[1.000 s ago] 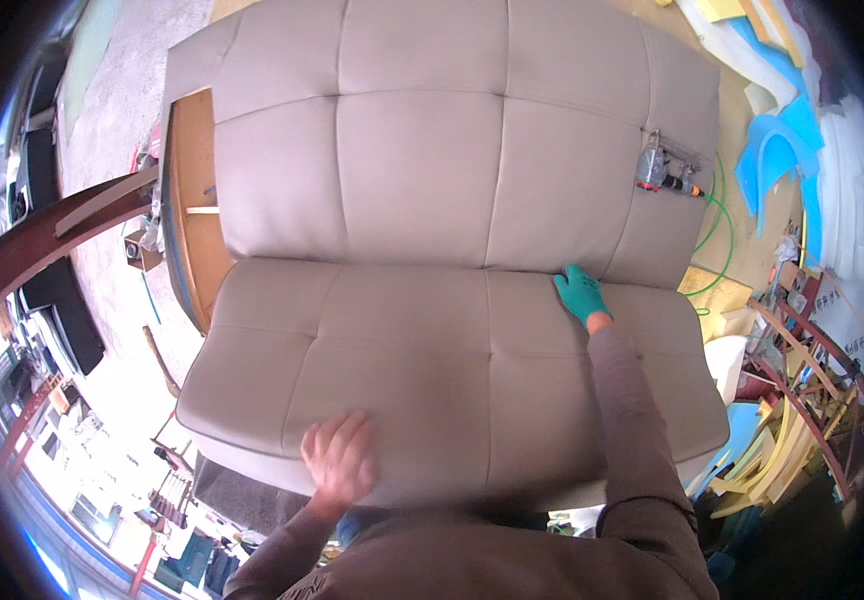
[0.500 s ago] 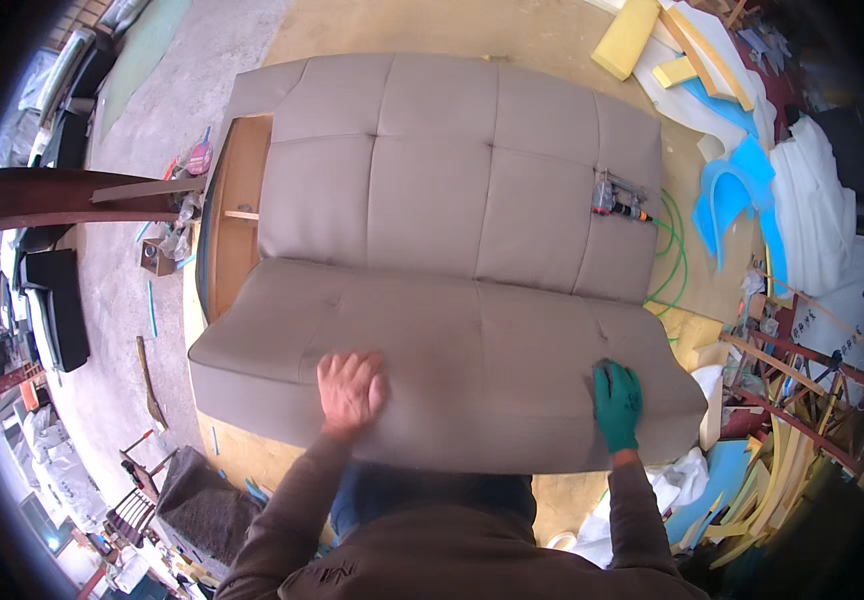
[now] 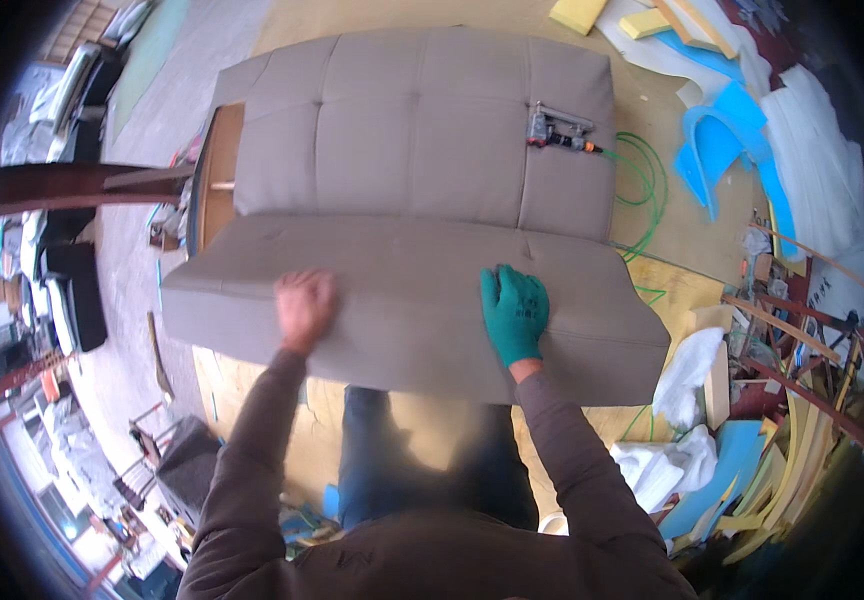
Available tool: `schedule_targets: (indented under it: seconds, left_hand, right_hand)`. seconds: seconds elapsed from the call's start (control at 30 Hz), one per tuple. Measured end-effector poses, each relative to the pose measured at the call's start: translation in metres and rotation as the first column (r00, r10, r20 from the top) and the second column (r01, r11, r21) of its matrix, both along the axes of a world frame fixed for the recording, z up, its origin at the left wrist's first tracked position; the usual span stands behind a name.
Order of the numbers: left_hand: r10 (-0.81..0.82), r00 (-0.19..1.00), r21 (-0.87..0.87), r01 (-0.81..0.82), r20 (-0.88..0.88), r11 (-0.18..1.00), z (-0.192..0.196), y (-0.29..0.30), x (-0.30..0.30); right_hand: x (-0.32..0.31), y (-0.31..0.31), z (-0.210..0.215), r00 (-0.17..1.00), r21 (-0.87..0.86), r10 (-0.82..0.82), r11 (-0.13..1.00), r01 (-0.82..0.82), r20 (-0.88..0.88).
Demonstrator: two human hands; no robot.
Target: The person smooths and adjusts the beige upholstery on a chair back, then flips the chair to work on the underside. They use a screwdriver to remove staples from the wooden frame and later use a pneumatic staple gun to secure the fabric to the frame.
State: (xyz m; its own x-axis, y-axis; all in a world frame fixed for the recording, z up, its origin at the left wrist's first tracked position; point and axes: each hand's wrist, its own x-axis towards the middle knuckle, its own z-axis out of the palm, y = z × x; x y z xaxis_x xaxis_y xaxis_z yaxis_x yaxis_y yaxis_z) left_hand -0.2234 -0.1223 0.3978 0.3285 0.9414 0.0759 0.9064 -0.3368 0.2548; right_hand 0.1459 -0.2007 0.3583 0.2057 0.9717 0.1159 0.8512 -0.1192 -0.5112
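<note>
Two hands in the head view — the bare left hand (image 3: 305,308), blurred, and the green-gloved right hand (image 3: 516,315), fingers bent — lie on the taupe sofa seat cushion (image 3: 402,285), before the tufted backrest (image 3: 372,140). Whether either grips, I cannot tell. Since half a second ago the right hand has moved inward; the pneumatic stapler (image 3: 539,131) stays on the backrest.
</note>
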Motion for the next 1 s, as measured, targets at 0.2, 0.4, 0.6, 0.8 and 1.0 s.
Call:
schedule_targets:
  seconds: [0.2,0.4,0.6,0.8,1.0]
  left_hand:
    - [0.006,1.0,0.006,-0.006,0.027,1.0,-0.013,-0.067,0.187]
    - [0.021,0.987,0.1,-0.037,0.157,0.994,-0.005,-0.071,0.208]
    - [0.023,0.975,0.156,-0.058,0.219,0.986,0.004,-0.073,0.213]
    - [0.079,0.98,0.119,-0.102,0.183,0.988,0.013,-0.068,0.225]
    - [0.182,0.981,0.044,-0.179,-0.071,0.983,0.022,-0.066,0.237]
  right_hand:
    - [0.006,0.002,0.004,0.996,-0.131,0.072,0.988,-0.079,-0.053]
    - [0.115,-0.011,0.025,0.602,-0.127,-0.021,0.983,-0.135,-0.798]
    - [0.345,0.002,0.003,0.761,-0.314,-0.251,0.947,0.065,-0.599]
    - [0.509,0.058,-0.166,0.88,-0.515,-0.344,0.846,0.139,-0.327]
    - [0.547,0.146,-0.329,0.989,-0.291,-0.147,0.946,0.141,0.002]
